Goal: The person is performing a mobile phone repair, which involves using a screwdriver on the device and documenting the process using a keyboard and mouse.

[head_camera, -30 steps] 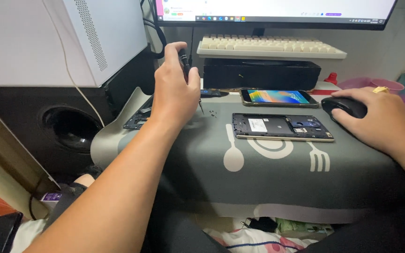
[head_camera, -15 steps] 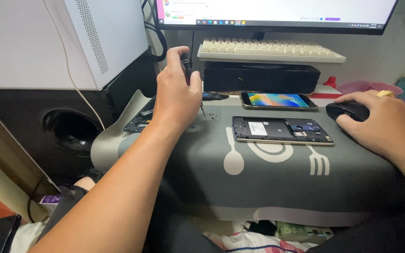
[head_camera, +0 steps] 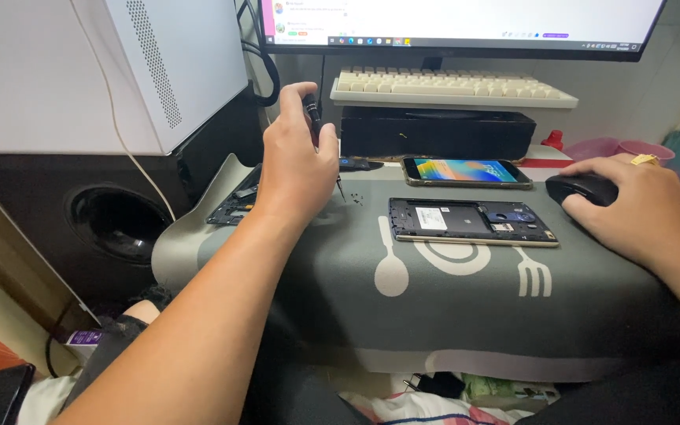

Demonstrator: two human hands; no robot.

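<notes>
My left hand grips the screwdriver and has lifted a little. My right hand stays curled over the mouse, right of the open phone.

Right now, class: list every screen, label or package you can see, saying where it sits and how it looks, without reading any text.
Monitor: top, behind the keyboard; wide, dark frame, lit mostly white.
Phone screen: on the grey mat beyond the opened phone; flat rectangle, lit blue, orange and green.
White label: inside the opened phone, left part; small rectangle.
Purple package: lower left on the floor; small, partly hidden.
</notes>
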